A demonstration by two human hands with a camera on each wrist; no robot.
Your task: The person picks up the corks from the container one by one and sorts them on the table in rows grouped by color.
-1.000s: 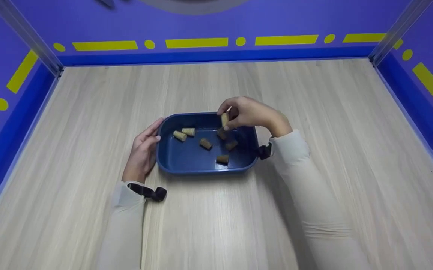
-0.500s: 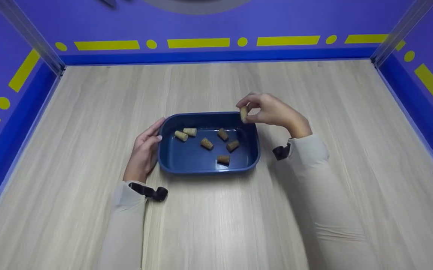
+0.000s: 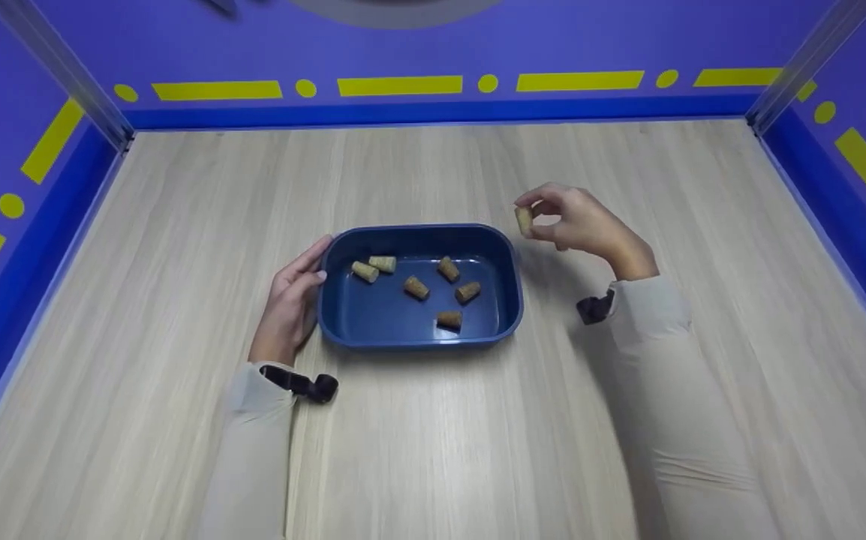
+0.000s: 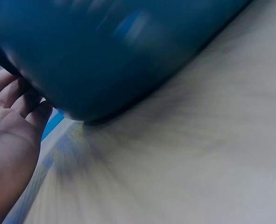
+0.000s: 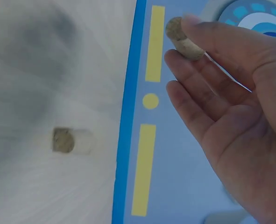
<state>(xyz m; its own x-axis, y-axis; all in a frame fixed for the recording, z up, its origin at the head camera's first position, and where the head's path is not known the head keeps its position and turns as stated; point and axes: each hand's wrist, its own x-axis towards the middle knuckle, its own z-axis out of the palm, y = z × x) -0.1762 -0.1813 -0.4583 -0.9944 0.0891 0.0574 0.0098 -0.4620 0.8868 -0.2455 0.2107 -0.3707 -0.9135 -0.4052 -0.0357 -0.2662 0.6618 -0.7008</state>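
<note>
1. The right hand [image 3: 587,223] pinches 1 pale cork [image 3: 524,221] between its thumb and fingertips, above the counter [image 3: 418,435].
2. That cork is outside the bin [image 3: 373,319], just beyond its upper right corner and apart from the rim.
3. The left hand [image 3: 285,304] rests unclenched against the outside of the bin's left end, fingers along the wall and thumb at the rim.
4. Inside the bin lie 6 more corks: 2 pale corks [image 3: 365,271] close together at the left, and 4 brown corks [image 3: 416,288] spread from the middle to the right.
5. The bin is dark blue and stands on the wood-grain counter.
6. Both sleeves [image 3: 257,450] are beige, with 1 black camera [image 3: 320,388] at each wrist.
7. Behind the counter, the purple-blue wall [image 3: 403,52] carries yellow bars and dots.
</note>
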